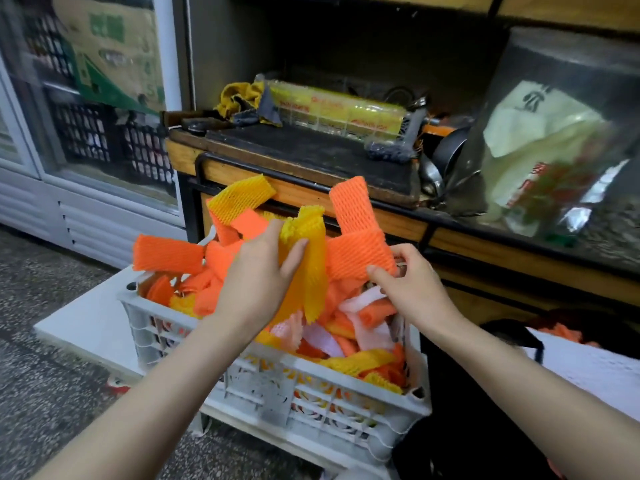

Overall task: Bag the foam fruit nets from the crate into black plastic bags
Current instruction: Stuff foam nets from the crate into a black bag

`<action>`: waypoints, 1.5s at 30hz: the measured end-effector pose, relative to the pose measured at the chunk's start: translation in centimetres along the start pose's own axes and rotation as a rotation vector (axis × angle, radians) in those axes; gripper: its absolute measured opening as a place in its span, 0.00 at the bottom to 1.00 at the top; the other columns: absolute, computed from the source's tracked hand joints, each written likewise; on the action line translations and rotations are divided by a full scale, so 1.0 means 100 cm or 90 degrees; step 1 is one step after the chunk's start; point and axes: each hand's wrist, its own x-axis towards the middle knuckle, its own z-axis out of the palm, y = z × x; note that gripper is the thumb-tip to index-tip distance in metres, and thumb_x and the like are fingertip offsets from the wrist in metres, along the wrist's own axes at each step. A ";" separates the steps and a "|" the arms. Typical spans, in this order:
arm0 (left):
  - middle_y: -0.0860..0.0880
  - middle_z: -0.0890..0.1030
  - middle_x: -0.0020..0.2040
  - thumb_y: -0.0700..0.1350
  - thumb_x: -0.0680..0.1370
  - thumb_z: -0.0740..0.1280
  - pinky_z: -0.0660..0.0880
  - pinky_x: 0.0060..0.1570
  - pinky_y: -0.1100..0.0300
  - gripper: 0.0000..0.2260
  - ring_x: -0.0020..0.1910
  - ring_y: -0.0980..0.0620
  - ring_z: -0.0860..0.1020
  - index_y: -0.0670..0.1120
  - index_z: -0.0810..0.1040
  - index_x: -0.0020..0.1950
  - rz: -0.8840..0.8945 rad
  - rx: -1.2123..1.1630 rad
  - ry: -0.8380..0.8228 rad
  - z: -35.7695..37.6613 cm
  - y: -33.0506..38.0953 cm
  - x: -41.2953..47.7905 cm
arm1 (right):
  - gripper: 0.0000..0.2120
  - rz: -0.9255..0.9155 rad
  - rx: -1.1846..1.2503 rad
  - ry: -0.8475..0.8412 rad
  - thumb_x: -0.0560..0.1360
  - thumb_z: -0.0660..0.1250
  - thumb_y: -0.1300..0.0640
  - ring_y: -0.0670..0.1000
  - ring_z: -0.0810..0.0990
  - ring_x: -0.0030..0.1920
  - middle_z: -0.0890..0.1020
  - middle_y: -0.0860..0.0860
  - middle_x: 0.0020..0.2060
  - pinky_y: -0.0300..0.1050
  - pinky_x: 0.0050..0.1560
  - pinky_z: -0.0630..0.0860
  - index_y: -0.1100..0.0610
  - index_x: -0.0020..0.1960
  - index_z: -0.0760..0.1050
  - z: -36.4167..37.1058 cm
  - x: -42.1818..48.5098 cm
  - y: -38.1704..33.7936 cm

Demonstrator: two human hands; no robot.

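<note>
Speckled floor (pixel 52 393); one glass-door cooler (pixel 104 188) left, one wooden desk (pixel 311 150) behind. One white crate (pixel 311 393) on a white board (pixel 86 323), full of orange, yellow, white nets (pixel 363 362). Left hand (pixel 263 271) grips a raised bunch (pixel 311 271); right hand (pixel 412 289) pinches one orange net (pixel 360 251).

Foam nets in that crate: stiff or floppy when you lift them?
Probably floppy: the yellow net droops from the left hand. Likely very light: the right hand holds up an orange net by a fingertip pinch.

Orange, yellow nets (pixel 360 258) — grey crate (pixel 266 389)
</note>
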 end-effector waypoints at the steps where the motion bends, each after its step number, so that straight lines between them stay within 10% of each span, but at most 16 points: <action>1: 0.49 0.70 0.29 0.52 0.79 0.61 0.63 0.29 0.52 0.12 0.32 0.44 0.74 0.43 0.69 0.51 -0.001 -0.020 -0.001 0.002 0.008 0.000 | 0.09 -0.018 -0.009 0.007 0.74 0.68 0.55 0.44 0.77 0.46 0.78 0.50 0.50 0.42 0.47 0.76 0.52 0.52 0.70 -0.005 -0.006 -0.001; 10: 0.55 0.71 0.31 0.48 0.79 0.62 0.64 0.34 0.59 0.08 0.31 0.57 0.71 0.49 0.68 0.41 -0.078 -0.244 -0.044 0.033 0.087 -0.010 | 0.19 -0.145 -0.093 -0.022 0.73 0.69 0.48 0.44 0.76 0.55 0.75 0.43 0.55 0.49 0.55 0.76 0.48 0.59 0.65 -0.048 -0.054 -0.003; 15: 0.51 0.79 0.42 0.57 0.76 0.63 0.76 0.52 0.43 0.13 0.45 0.47 0.80 0.48 0.72 0.51 -0.151 -0.482 -0.158 0.038 0.134 -0.017 | 0.34 -0.197 -0.150 0.008 0.71 0.70 0.47 0.45 0.70 0.65 0.69 0.45 0.66 0.46 0.63 0.71 0.49 0.72 0.57 -0.085 -0.070 0.007; 22: 0.58 0.79 0.44 0.46 0.70 0.74 0.77 0.41 0.66 0.18 0.40 0.66 0.79 0.52 0.68 0.52 -0.090 -0.521 -0.174 0.052 0.206 -0.020 | 0.32 -0.255 -0.180 0.117 0.71 0.70 0.56 0.45 0.65 0.66 0.64 0.40 0.61 0.45 0.65 0.68 0.47 0.72 0.61 -0.144 -0.093 0.013; 32: 0.49 0.82 0.51 0.55 0.60 0.75 0.77 0.54 0.48 0.29 0.50 0.51 0.81 0.47 0.73 0.58 -0.107 -0.570 -0.213 0.092 0.305 -0.046 | 0.29 -0.221 -0.305 0.304 0.68 0.62 0.44 0.48 0.70 0.57 0.68 0.43 0.55 0.41 0.58 0.69 0.49 0.67 0.68 -0.238 -0.147 0.040; 45: 0.49 0.74 0.49 0.41 0.76 0.68 0.73 0.32 0.71 0.21 0.41 0.57 0.75 0.43 0.61 0.63 -0.204 -0.334 -0.572 0.171 0.282 -0.096 | 0.23 0.016 -0.438 0.019 0.75 0.62 0.41 0.46 0.55 0.73 0.59 0.45 0.72 0.45 0.71 0.59 0.43 0.68 0.66 -0.233 -0.173 0.117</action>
